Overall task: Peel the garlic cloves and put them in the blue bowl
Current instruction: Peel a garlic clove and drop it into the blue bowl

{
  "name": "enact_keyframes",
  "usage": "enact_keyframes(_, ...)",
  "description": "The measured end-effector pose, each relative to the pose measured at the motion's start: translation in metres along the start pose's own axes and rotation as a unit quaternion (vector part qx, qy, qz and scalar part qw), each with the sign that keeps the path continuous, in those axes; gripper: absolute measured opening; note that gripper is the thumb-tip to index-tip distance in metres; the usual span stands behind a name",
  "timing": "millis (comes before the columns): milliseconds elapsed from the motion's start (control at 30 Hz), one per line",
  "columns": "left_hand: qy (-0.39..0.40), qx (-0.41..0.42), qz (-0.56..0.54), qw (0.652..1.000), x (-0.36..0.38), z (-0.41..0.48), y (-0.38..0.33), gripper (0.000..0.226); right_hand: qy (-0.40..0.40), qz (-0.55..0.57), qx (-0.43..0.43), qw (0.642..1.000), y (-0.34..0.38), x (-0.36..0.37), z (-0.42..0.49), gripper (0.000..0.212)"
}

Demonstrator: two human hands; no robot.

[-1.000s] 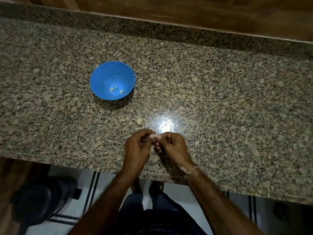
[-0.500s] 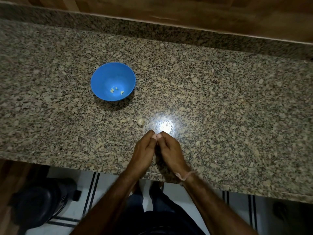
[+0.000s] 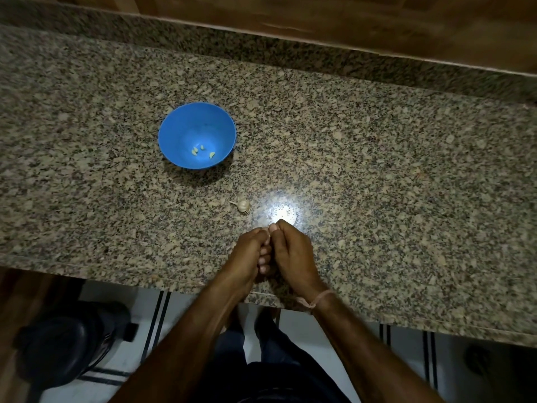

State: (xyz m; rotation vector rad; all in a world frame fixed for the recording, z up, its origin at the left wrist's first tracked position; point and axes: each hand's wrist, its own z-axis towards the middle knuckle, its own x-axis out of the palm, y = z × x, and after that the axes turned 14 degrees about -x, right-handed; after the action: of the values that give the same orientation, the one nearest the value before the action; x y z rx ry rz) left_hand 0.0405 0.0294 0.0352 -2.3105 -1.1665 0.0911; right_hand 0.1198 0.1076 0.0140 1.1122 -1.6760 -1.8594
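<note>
Left grip [image 3: 250, 254] and right grip [image 3: 293, 251] sit side by side above the near edge of the speckled stone tabletop [image 3: 377, 170]. Both have curled fingers, and their tips meet at the far end. Between those tips they pinch a tiny pale garlic clove [image 3: 268, 234]. Most of it is hidden by the fingers. A thin string band [image 3: 315, 299] goes round the right wrist. A little way beyond the grips, on the far left side, a small garlic bulb [image 3: 242, 204] lies on the tabletop. A bright spot of light [image 3: 282, 212] shines just to the right of it. Farther away and more to the left stands the blue bowl [image 3: 186, 129], well apart from the grips. Three small peeled cloves [image 3: 194, 151] lie at the bottom of it, close together. A brown wooden wall [image 3: 319, 18] runs along the far side. Below the near edge you can see a white floor with black stripes [image 3: 406, 338]. A big dark thing [image 3: 58, 344] stands there on the left, too dim to tell what it is.
</note>
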Motion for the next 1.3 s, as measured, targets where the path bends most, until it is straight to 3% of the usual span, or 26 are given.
enact_keyframes(100,-0.138,0.155,0.182,0.961,-0.001,0.000,0.010,0.034,0.019,0.183,0.157,0.970,0.004,0.002,0.003,0.033)
enact_keyframes(167,-0.153,0.166,0.142,0.964,0.002,-0.002,0.009,0.035,0.023,0.187,0.140,0.972,0.005,0.004,0.003,0.035)
enact_keyframes(267,-0.066,0.066,0.024,0.995,0.002,-0.001,0.001,0.038,0.016,0.152,0.103,0.983,0.001,0.004,0.001,0.040)
enact_keyframes(367,-0.071,0.049,0.075,0.994,-0.004,0.005,0.003,0.037,0.009,0.121,0.091,0.988,-0.004,0.003,-0.001,0.039)
enact_keyframes(600,-0.153,0.221,0.174,0.947,-0.009,0.010,0.018,0.009,-0.011,0.178,0.140,0.974,-0.010,0.005,0.000,0.040)
enact_keyframes(667,-0.192,0.242,0.199,0.930,-0.008,0.009,0.016,0.012,-0.015,0.167,0.130,0.977,-0.008,0.004,0.000,0.037)
enact_keyframes(800,-0.217,0.217,0.188,0.933,-0.008,0.012,0.012,0.022,-0.013,0.026,0.021,0.999,-0.002,0.003,-0.002,0.036)
enact_keyframes(967,-0.136,0.090,0.035,0.986,-0.004,0.020,0.016,0.036,-0.022,-0.026,-0.019,0.999,-0.002,0.001,0.002,0.037)
enact_keyframes(1033,-0.176,0.138,0.103,0.969,-0.004,0.021,0.017,0.033,-0.005,0.010,0.034,0.999,-0.005,0.000,0.003,0.041)
enact_keyframes(1100,-0.228,0.231,0.219,0.920,-0.007,0.018,0.019,0.025,0.028,0.100,0.155,0.982,-0.001,-0.001,0.005,0.046)
enact_keyframes(1167,-0.229,0.282,0.267,0.892,-0.009,0.015,0.020,0.023,0.046,0.098,0.189,0.976,0.003,-0.002,0.007,0.046)
enact_keyframes(1300,-0.219,0.278,0.287,0.890,-0.006,0.020,0.023,0.031,0.012,-0.073,0.002,0.997,-0.004,0.000,0.005,0.044)
